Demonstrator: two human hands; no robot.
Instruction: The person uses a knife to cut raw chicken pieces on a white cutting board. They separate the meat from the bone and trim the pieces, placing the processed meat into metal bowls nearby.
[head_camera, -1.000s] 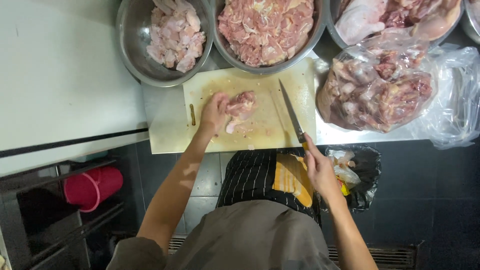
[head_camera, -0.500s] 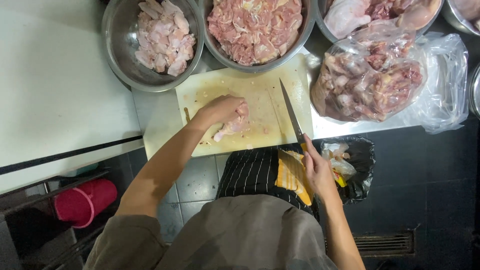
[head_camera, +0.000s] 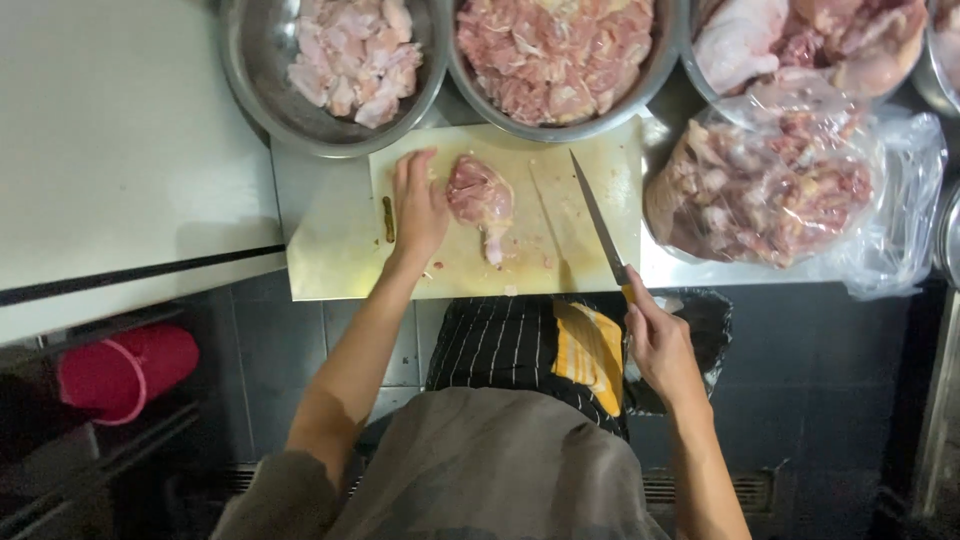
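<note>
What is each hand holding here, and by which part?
Right hand grips the knife by its handle, blade lying on the cutting board. Left hand holds nothing; it rests flat beside the chicken piece.

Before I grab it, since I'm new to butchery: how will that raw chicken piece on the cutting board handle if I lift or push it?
The raw chicken piece looks wet and glossy, so probably slippery. It lies slumped flat on the cutting board, so likely floppy except around the bone end. The left hand rests beside it, which suggests it may slide when pushed.

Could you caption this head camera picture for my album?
Left hand beside a raw chicken piece on a cutting board; right hand holds a knife.
</note>
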